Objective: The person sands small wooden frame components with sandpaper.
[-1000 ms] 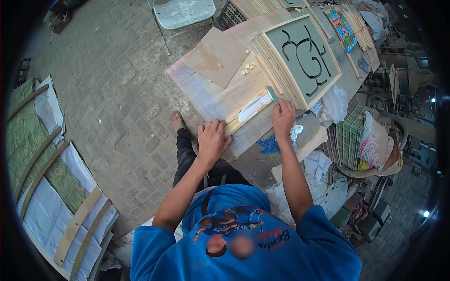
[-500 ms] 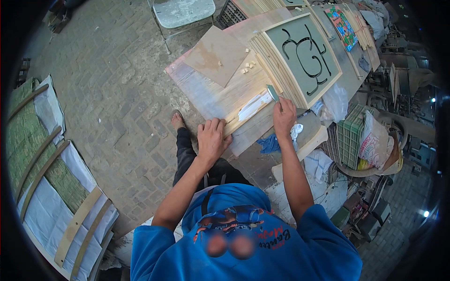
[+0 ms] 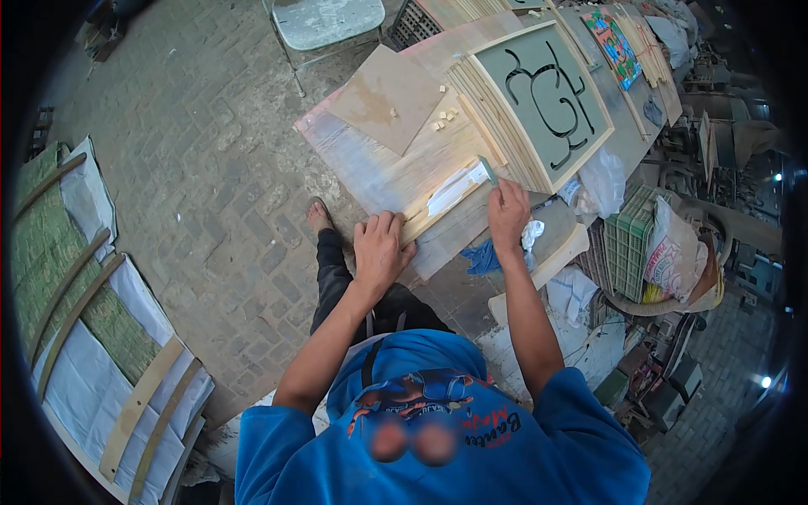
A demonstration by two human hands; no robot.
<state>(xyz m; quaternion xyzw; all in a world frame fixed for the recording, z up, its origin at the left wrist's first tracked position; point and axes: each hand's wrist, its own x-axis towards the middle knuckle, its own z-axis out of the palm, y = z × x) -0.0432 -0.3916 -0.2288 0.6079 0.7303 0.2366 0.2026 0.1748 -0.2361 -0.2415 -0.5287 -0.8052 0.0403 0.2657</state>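
Observation:
My right hand (image 3: 509, 217) is closed around a scraper (image 3: 489, 171) with a wide, greenish blade. Its blade rests at the far end of a smear of white paste (image 3: 453, 192) on a narrow wooden piece (image 3: 418, 225). At the near end of that piece, my left hand (image 3: 380, 251) grips the wood, thumb on one side and fingers on the other. Beyond the scraper lies a stack of pale wooden frames (image 3: 497, 126), and the green panel (image 3: 549, 105) on top has a curved cut-out design.
Several small wood blocks (image 3: 446, 119) lie near a brown sheet (image 3: 389, 99) on the worktable (image 3: 353, 172). A blue cloth (image 3: 481, 258) hangs by the near edge. Green crates (image 3: 631, 240) stand to the right, and a folding chair (image 3: 330, 23) is behind the table.
The scraper has shifted slightly and its blade is turned a little differently at the far end of the paste. My right hand moved slightly with it; my left hand stayed in place.

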